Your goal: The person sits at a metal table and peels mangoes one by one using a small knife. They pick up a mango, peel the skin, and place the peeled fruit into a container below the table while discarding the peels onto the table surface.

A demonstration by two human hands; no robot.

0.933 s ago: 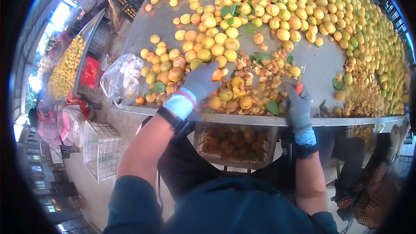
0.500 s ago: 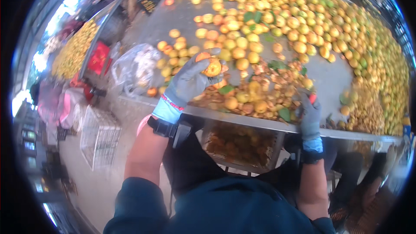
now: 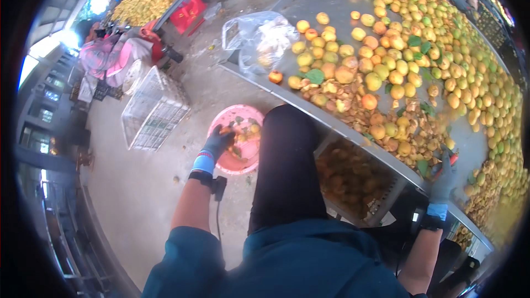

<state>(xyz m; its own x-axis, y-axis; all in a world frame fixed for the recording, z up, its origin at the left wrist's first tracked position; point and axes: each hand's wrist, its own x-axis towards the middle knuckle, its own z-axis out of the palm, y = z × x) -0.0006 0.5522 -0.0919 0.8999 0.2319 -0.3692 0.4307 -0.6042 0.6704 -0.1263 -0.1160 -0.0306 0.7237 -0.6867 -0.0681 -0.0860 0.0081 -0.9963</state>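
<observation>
My left hand point(image 3: 219, 141), in a grey glove, reaches down into a pink basin point(image 3: 216, 166) on the floor. Orange and yellow fruit pieces point(image 3: 243, 139) and some green leaves lie in the basin. Something orange shows by that hand's fingertips, but whether they grip it is not visible. At the table edge my right hand point(image 3: 441, 179), also gloved, is closed around a small tool with a red part point(image 3: 454, 159); its blade or tip is hard to make out. Beside it are brown peelings point(image 3: 411, 132) mixed with yellow-orange round fruits point(image 3: 377, 131).
A metal table point(image 3: 342, 38) carries a large spread of fruit. On its left corner sits a clear plastic bag point(image 3: 259, 38). Under the table stands a crate point(image 3: 386, 201) of brownish material. A white wire-like crate point(image 3: 156, 111) and a red bag point(image 3: 187, 13) are on the floor leftward.
My left hand has moved from above the table, where it held an orange fruit, down to the pink basin. The view has swung left. My right hand stays by the peelings with the tool.
</observation>
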